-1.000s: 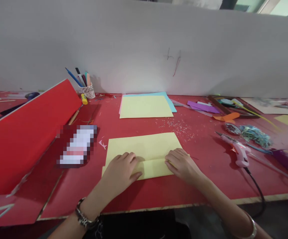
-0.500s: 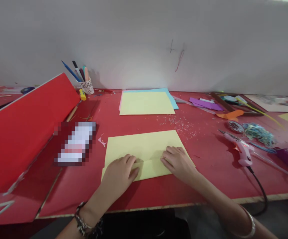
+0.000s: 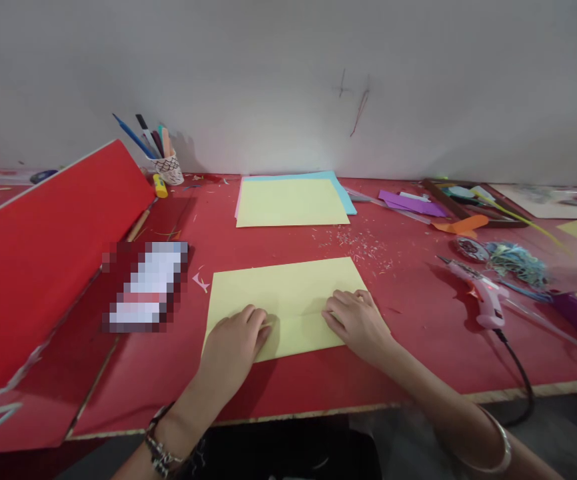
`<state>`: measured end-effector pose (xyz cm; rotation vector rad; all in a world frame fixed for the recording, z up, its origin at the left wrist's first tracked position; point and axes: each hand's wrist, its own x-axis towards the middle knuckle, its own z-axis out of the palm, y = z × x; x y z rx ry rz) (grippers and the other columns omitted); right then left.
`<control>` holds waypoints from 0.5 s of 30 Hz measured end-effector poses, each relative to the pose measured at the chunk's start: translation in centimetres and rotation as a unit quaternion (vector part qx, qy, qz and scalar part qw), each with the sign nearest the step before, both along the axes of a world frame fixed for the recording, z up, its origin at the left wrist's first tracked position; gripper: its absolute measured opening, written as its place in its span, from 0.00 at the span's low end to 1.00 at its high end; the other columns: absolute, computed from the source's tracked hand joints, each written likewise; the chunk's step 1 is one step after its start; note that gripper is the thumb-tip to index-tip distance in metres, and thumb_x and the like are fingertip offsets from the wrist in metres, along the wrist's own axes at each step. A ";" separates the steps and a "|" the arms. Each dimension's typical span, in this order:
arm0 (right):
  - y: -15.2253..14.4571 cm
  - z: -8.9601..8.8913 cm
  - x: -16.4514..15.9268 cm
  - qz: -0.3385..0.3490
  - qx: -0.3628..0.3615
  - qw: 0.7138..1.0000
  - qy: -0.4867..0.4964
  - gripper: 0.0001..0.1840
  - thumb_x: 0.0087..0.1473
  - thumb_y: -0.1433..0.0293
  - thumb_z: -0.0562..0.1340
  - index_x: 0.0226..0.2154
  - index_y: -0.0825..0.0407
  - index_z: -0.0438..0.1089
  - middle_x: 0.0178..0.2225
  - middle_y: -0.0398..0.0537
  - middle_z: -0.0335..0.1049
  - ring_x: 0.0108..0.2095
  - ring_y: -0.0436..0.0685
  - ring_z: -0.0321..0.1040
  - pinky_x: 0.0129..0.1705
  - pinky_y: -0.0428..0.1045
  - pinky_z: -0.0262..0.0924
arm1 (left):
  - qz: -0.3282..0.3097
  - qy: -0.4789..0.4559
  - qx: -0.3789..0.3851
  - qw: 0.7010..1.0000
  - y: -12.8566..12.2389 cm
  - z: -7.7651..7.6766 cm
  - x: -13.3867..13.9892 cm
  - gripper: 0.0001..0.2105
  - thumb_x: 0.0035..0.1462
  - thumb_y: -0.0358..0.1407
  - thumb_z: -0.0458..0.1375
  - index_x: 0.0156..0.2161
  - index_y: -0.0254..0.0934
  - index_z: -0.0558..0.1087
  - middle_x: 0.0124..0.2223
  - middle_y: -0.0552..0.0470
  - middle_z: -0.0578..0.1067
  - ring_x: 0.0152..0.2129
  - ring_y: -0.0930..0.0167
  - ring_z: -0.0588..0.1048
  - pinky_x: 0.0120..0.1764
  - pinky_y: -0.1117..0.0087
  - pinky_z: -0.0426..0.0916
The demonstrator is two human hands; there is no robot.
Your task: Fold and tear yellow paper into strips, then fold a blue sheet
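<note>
A sheet of pale yellow paper point(image 3: 288, 287) lies on the red table in front of me. Its near part is folded over as a strip, with the strip's edge running between my hands. My left hand point(image 3: 236, 340) grips the paper at its left side, fingers curled together over the strip. On the right side, my right hand point(image 3: 356, 320) has bent fingers closed on the same strip. Both sets of fingertips are partly hidden, so how firmly they pinch cannot be told.
Behind lies a stack of coloured paper point(image 3: 293, 203). On the left are a blurred-out phone point(image 3: 148, 287), a red board point(image 3: 58, 260) and a pen cup point(image 3: 169, 168). A pink glue gun point(image 3: 486, 300) with a cord, a tinsel bundle point(image 3: 516, 262) and a dark frame point(image 3: 503, 217) are right.
My left hand has shifted slightly left along the folded strip, and its thumb has drawn in. The right hand stays nearly in place. The whole view has moved a little.
</note>
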<state>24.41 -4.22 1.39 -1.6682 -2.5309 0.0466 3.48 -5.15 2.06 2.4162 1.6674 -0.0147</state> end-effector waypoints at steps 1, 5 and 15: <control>0.0 -0.1 0.0 0.001 0.004 1.000 0.000 0.13 0.54 0.72 0.49 0.21 0.54 0.62 0.23 0.42 0.61 0.24 0.48 0.56 0.35 0.48 0.42 | 0.003 0.002 0.001 1.000 0.0 0.0 0.0 0.08 0.56 0.33 0.45 0.33 0.37 0.66 0.31 0.52 0.71 0.26 0.70 0.71 0.27 0.71 0.60; 0.0 -0.4 0.3 0.006 0.021 1.000 0.008 0.15 0.54 0.71 0.49 0.20 0.54 0.62 0.22 0.42 0.60 0.24 0.49 0.56 0.34 0.47 0.40 | 0.020 0.006 0.003 1.000 -0.1 -0.1 0.0 0.08 0.56 0.33 0.46 0.34 0.36 0.67 0.32 0.52 0.71 0.27 0.70 0.71 0.28 0.71 0.61; 0.1 -0.8 0.5 0.004 0.039 0.999 0.031 0.13 0.53 0.71 0.49 0.20 0.54 0.61 0.22 0.42 0.61 0.24 0.49 0.56 0.33 0.46 0.41 | 0.016 -0.009 0.036 0.999 -0.3 -0.5 -0.1 0.07 0.55 0.33 0.48 0.32 0.36 0.67 0.31 0.53 0.72 0.28 0.70 0.71 0.30 0.70 0.62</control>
